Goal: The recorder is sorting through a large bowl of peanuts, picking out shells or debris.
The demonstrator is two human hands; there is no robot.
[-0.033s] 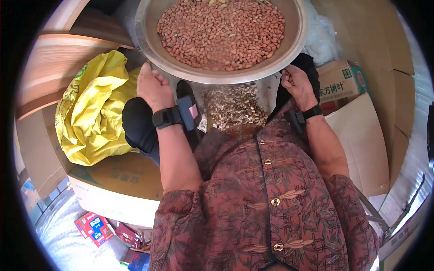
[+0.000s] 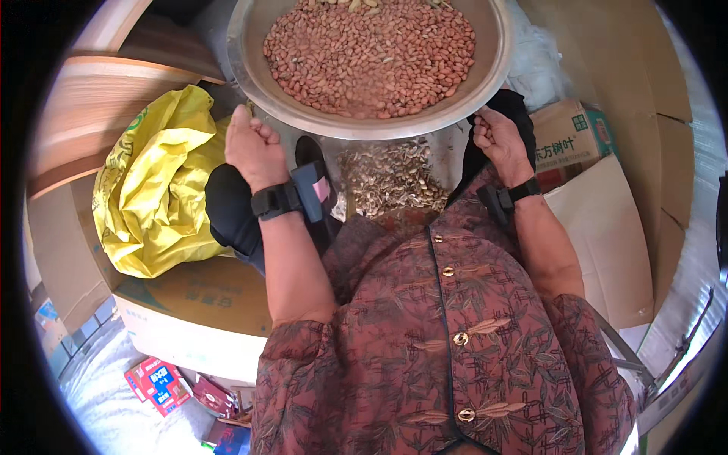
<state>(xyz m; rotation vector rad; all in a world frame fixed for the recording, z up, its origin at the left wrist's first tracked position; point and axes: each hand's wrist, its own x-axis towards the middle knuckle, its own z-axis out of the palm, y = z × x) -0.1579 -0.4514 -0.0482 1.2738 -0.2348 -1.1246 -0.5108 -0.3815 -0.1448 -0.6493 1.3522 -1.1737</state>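
Observation:
A wide metal basin (image 2: 250,83) holds a broad layer of shelled reddish peanuts (image 2: 371,61), with a few pale unshelled pods (image 2: 355,5) at its far side. My left hand (image 2: 256,148) is closed just off the basin's near-left rim; a thin yellowish bit shows by its fingertips, too small to name. By the near-right rim my right hand (image 2: 500,144) is closed too, fingertips close to the metal. Whether it touches the rim or pinches something, I cannot tell. Below the basin, between my legs, lies a heap of broken peanut shells (image 2: 394,178).
A crumpled yellow sack (image 2: 155,189) lies at left on a cardboard box (image 2: 197,296), beside wooden boards (image 2: 129,83). Cardboard boxes (image 2: 565,140) and a clear plastic bag (image 2: 535,64) stand at right. Red and blue packets (image 2: 159,385) lie at lower left.
My left hand has shifted slightly left and down, a little farther from the rim. My right hand has barely moved, and the basin sits almost the same.

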